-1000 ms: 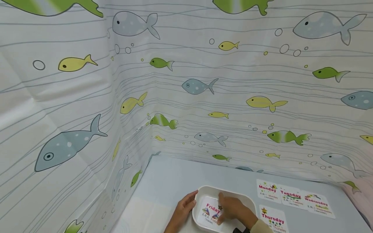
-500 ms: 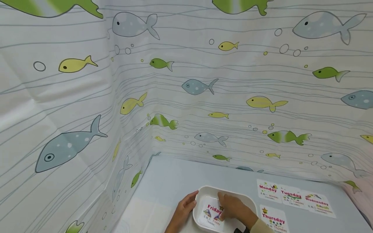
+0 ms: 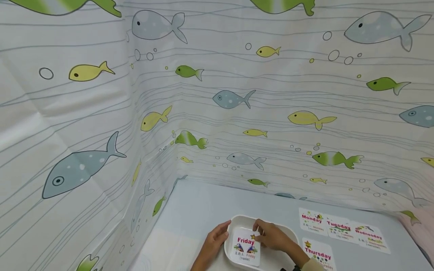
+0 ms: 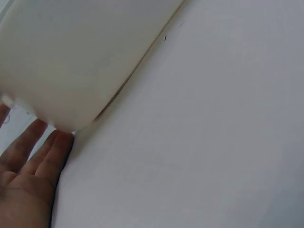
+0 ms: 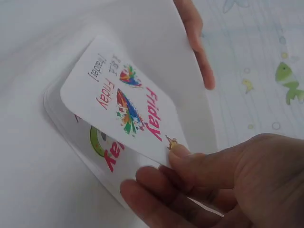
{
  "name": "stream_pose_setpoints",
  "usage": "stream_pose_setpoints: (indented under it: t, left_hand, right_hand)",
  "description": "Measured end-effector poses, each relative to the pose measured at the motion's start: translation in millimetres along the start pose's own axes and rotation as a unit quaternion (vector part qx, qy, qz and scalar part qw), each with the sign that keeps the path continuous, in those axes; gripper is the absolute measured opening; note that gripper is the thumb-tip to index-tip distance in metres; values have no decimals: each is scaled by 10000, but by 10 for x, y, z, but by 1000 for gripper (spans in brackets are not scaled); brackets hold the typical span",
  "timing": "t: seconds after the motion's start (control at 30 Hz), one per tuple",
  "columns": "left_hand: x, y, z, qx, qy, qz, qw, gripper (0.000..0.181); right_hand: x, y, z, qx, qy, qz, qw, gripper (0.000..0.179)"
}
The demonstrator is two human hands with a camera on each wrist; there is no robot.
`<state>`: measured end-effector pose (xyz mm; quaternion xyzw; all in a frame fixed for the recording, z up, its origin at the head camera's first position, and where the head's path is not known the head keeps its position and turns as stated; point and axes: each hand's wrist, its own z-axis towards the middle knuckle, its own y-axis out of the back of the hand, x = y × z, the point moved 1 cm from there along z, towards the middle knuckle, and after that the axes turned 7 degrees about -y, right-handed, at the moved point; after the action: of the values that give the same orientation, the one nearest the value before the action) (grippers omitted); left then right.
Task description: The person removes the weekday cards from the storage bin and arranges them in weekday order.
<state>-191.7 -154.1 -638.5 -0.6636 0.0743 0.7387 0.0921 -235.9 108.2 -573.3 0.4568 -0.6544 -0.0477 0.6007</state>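
Observation:
A "Friday" flashcard (image 3: 245, 249) is raised at a slant over the white plastic tray (image 3: 272, 260), its corner pinched between the thumb and fingers of my right hand (image 3: 272, 237). The right wrist view shows the card (image 5: 97, 88) lifted off another card (image 5: 97, 147), which has red lettering and a green picture and lies in the tray; more card edges show under it. My left hand (image 3: 213, 241) rests at the tray's left side. In the left wrist view its extended fingers (image 4: 57, 154) touch the tray's outer wall (image 4: 80, 61).
Right of the tray lie the cards "Monday" (image 3: 312, 221), "Tuesday" (image 3: 338, 227) and "Wednesday" (image 3: 371, 238) in a row, with "Thursday" (image 3: 318, 255) below them. Fish-patterned sheeting (image 3: 217, 128) hangs behind and left of the pale table (image 3: 200, 197).
The Friday card has risen from the tray and its face now shows more plainly. My right hand has come up slightly with it. My left hand has stayed at the tray's side.

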Motion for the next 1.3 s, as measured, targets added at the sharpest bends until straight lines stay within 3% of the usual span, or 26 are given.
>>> stream_pose_setpoints:
  t: [0.23,0.43,0.53,0.63,0.8,1.03,1.3]
  left_hand:
    - [-11,-13,5,-28,0,-31,10000,44]
    - [-16,-2,6,-17,-7,-19,10000,45]
    - [-19,5,11,13,-59,-40,10000,46]
    - [-20,6,17,30,-86,-54,9999,46]
    - [-15,-5,17,-4,20,-95,10000,47]
    - [24,-9,17,-46,79,-144,9999,47]
    - [30,-9,27,-34,-31,-96,9999,46]
  right_hand:
    - [-102,75,-91,-177,37,1023,9946,18]
    - [-121,177,-190,-847,-183,1141,9897,16]
    - [-118,240,-239,-1328,-480,1504,9785,16]
    - [-137,292,-296,-1562,-692,2047,9638,21]
    - [-232,343,-422,-1575,-874,2589,9490,48]
    - [-421,444,-616,-1500,-960,3376,9243,65]
    - [-613,568,-879,-1840,-1437,3443,9094,75]
